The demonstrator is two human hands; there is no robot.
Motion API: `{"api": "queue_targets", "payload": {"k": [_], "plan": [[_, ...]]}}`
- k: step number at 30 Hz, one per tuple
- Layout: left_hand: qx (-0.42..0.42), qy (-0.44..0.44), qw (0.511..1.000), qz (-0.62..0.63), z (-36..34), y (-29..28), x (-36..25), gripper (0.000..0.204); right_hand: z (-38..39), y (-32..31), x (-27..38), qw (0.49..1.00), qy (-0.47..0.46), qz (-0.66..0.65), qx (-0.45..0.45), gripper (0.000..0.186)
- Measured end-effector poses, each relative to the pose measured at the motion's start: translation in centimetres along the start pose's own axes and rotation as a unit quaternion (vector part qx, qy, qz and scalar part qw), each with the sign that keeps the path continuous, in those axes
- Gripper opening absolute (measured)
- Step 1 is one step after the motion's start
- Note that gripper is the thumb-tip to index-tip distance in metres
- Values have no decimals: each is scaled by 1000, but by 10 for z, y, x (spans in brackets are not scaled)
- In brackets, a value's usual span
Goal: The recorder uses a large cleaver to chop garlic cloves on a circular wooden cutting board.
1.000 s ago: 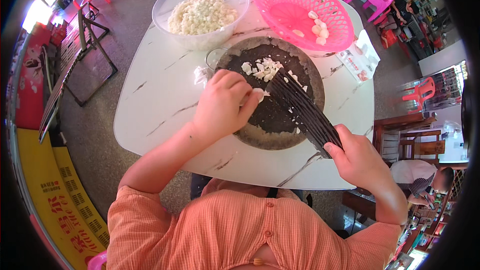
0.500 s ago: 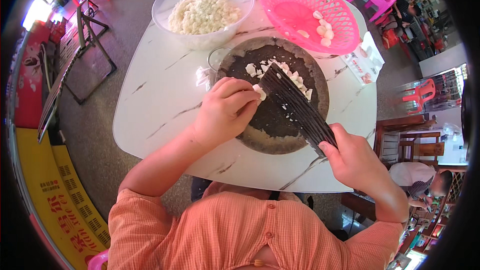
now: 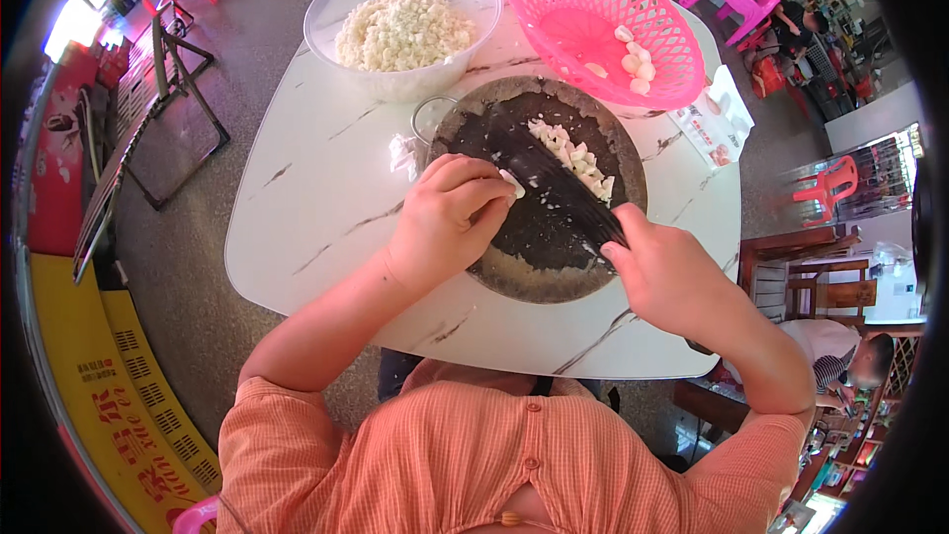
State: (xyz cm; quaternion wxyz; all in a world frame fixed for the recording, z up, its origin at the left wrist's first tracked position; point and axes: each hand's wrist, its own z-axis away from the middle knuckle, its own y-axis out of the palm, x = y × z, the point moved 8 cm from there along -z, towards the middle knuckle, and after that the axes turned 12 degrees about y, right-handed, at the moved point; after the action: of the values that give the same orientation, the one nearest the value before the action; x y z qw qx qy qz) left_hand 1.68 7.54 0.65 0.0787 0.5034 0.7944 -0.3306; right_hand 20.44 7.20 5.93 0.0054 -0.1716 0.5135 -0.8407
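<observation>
My left hand (image 3: 445,218) pinches a pale white vegetable piece (image 3: 513,184) over the left part of a round, dark chopping board (image 3: 539,285) with a metal ring on its side. My right hand (image 3: 667,262) grips a dark, broad-bladed cleaver (image 3: 561,190), slanting across the board with its far end near the left fingers. The blade is smeared by motion. Beyond it lies a row of cut white chunks (image 3: 578,158), with small scraps on the near side. Whether the edge touches the held piece, I cannot tell.
A clear plastic bowl (image 3: 318,47) heaped with chopped white bits (image 3: 405,32) stands behind the board. Beside it, a pink lattice basket (image 3: 554,2) holds several white pieces. Crumpled plastic (image 3: 403,153) and a printed packet (image 3: 717,124) lie on the marble-patterned table (image 3: 287,237). A person (image 3: 840,361) is at right.
The cleaver has swung toward the upper left, and my right hand has moved slightly left and away from me. Chunks by the cleaver's end are now out of sight. My left hand stays put.
</observation>
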Motion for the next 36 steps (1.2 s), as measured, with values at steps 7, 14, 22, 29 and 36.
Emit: {"api": "queue_targets", "payload": {"k": [7, 14, 22, 29, 36], "plan": [[-27, -20, 999, 7, 5, -4, 6, 15, 27, -8, -1, 999, 24, -17, 15, 24], [-4, -10, 1000, -16, 1, -2, 2, 15, 19, 2, 10, 999, 2, 22, 28, 23], [-15, -52, 998, 25, 2, -2, 6, 15, -5, 2, 4, 1000, -13, 1, 3, 23], [8, -49, 999, 17, 1, -7, 3, 19, 28, -17, -12, 997, 57, -58, -10, 25], [43, -17, 999, -6, -6, 8, 0, 20, 35, -15, -32, 992, 104, -75, 15, 25]]}}
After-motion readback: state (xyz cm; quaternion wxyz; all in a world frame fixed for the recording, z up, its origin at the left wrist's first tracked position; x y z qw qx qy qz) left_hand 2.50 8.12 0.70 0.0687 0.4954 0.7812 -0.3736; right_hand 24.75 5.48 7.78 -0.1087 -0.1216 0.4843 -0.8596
